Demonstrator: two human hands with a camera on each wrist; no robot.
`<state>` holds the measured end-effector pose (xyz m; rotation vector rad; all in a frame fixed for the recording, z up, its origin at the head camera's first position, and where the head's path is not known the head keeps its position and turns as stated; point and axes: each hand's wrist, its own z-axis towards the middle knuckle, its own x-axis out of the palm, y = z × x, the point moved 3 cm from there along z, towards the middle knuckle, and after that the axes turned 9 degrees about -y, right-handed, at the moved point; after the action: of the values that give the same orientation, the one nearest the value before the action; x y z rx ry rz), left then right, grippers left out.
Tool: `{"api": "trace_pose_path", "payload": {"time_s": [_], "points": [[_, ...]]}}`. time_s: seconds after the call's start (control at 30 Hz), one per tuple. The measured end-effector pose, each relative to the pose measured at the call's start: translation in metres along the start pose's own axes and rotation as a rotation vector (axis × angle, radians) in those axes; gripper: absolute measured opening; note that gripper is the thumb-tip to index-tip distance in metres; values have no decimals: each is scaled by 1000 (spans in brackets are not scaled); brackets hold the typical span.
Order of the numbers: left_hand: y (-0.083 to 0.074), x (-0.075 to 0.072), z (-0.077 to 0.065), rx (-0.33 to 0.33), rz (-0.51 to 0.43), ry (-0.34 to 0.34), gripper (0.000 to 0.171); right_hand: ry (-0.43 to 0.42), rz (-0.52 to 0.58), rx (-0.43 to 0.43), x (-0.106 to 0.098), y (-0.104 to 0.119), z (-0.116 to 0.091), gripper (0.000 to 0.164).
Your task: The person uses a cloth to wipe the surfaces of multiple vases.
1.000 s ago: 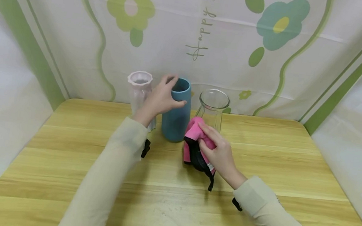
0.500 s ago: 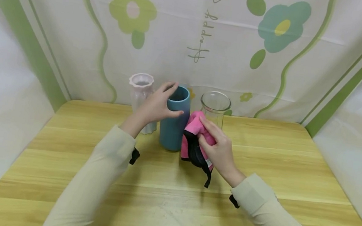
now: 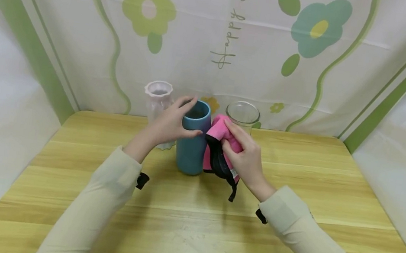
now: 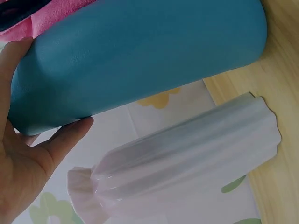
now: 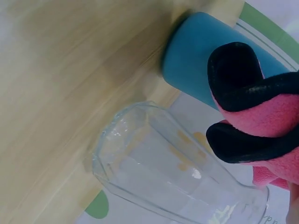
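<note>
Near the back of the wooden table stands a blue cylindrical vase (image 3: 189,157). My left hand (image 3: 164,124) grips it near the top, fingers and thumb spread around the rim; the left wrist view shows the fingertips and thumb on the blue wall (image 4: 140,51). A pink cloth (image 3: 218,129) with black trim is pinched in my right hand (image 3: 248,157). It hangs beside the blue vase's right side; whether it touches the vase I cannot tell. Most of the right hand is outside the right wrist view, where the cloth's black edging (image 5: 261,91) is in front.
A pale pink fluted vase (image 3: 156,104) stands behind the left hand. Behind the cloth is a clear glass vase (image 3: 243,114), partly covered by it. A white curtain (image 3: 196,12) with printed flowers hangs along the table's back edge.
The blue vase has come nearer to me with my left hand on it, away from the curtain. My right hand and the cloth have shifted slightly upward and left in view.
</note>
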<state>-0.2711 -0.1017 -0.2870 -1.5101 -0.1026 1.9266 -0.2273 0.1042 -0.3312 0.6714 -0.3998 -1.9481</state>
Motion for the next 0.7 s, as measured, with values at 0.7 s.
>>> {"api": "trace_pose_path", "payload": {"time_s": [0.7], "points": [[12, -1, -6, -23, -103, 4, 72, 102, -19, 95, 36, -2, -5, 51]]}}
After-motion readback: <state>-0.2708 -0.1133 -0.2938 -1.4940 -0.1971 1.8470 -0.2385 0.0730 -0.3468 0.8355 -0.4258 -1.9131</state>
